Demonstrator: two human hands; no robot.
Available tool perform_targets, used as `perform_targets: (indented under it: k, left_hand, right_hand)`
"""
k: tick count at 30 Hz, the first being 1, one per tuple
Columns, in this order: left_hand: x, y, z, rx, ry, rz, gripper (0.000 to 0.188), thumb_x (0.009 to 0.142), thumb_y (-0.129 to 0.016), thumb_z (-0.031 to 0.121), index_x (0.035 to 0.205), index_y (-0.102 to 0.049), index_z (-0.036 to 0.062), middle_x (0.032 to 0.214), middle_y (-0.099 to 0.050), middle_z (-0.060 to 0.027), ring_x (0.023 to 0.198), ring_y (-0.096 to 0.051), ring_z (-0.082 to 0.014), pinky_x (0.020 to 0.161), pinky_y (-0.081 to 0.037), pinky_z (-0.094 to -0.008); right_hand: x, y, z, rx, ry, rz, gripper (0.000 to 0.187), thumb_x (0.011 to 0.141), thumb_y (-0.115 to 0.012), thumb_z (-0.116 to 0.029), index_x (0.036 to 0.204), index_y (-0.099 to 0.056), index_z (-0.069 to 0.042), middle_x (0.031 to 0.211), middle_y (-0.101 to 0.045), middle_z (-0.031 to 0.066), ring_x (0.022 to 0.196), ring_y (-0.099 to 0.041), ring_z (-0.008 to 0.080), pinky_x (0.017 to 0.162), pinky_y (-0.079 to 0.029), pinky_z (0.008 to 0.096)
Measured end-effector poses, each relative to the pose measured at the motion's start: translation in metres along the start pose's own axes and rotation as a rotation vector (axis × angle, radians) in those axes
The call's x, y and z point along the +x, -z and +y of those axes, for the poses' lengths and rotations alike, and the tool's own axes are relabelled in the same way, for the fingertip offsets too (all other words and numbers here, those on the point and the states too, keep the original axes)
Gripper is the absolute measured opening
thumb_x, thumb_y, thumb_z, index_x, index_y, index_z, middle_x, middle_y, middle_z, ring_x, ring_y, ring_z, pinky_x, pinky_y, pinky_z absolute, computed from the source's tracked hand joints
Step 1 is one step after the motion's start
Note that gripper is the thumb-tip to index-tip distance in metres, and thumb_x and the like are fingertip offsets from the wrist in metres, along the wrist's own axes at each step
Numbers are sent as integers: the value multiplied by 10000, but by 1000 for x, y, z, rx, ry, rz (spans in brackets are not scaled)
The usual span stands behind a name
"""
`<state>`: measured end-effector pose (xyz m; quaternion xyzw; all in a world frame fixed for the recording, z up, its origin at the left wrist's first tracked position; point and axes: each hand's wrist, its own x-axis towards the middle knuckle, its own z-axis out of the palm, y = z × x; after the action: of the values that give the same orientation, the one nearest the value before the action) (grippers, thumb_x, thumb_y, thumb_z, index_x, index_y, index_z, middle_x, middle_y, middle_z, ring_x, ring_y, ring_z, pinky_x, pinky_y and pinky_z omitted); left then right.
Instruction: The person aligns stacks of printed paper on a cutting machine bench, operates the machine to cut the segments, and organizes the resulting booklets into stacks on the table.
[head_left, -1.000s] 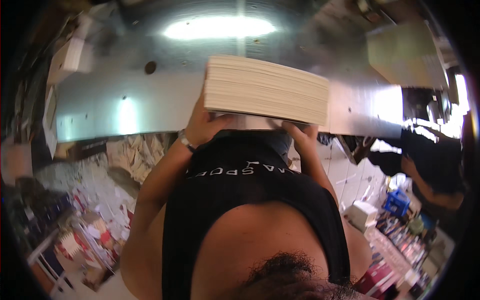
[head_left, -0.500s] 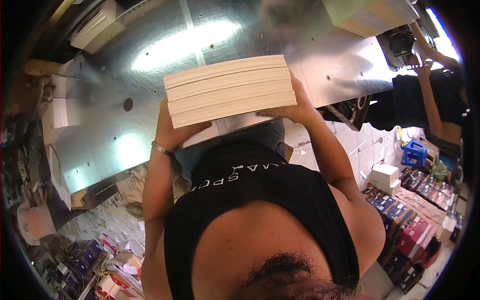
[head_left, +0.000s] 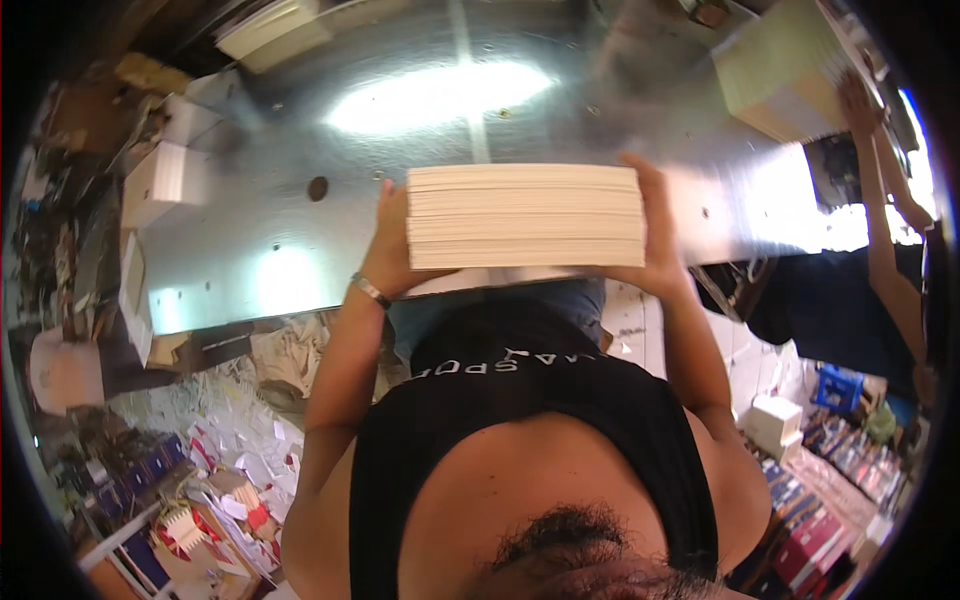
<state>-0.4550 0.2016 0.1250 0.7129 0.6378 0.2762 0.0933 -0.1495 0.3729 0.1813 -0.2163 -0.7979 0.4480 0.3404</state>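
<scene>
I hold a thick cream stack of paper sheets [head_left: 525, 215] level between both hands, above the near edge of a shiny metal table [head_left: 300, 240]. My left hand [head_left: 388, 245] clasps the stack's left end and wears a bracelet at the wrist. My right hand [head_left: 655, 235] grips the right end, fingers reaching over the top. My black top fills the lower middle of the view.
White paper stacks [head_left: 160, 180] lie at the table's left end. Another person [head_left: 870, 250] at the right reaches up to a big pale stack [head_left: 775, 70]. Paper scraps [head_left: 230, 440] litter the floor at lower left; boxes and packets [head_left: 820, 470] sit at lower right.
The stack has levelled out and shifted right in view, sitting lower over the table's near edge. The other person's arm now reaches up to the pale stack.
</scene>
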Motion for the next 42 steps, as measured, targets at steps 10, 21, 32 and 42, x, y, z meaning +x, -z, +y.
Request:
perform_targets:
  k: [10,21,32,42]
  left_hand:
    - [6,6,19,-174,170,101,826,563,-892,396,1250,-563,78,1240,-577,-110,1241,-465,-317,1152,-145,-462]
    - [12,14,20,-135,133,98,908,536,-890,377,1287,-468,88,1265,-564,-101,1218,-505,-326,1123,-145,-638]
    - [13,8,16,-109,174,28,1007,519,-896,405,1349,-427,81,1311,-533,-128,1254,-481,-301,1152,-114,-598]
    - [27,100,51,-724,-106,468,1182,526,-929,222,1470,-236,65,1208,-543,-96,1170,-513,-223,1056,-351,-387]
  right_hand:
    - [77,-20,-117,-714,296,-494,961,588,-743,-187,1442,-326,-53,1050,-536,139,1040,-525,315,945,-419,407]
    - [88,-24,-125,-765,359,-581,759,578,-768,-227,1243,-456,-34,1048,-543,126,1031,-529,304,916,-434,395]
    - [87,-30,-107,-764,279,-578,745,596,-769,-230,1249,-460,-49,1071,-549,120,1058,-529,295,923,-432,392]
    - [80,-5,-80,-338,25,-489,930,542,-841,-153,1346,-389,-33,1210,-540,182,1214,-489,354,1009,-401,399]
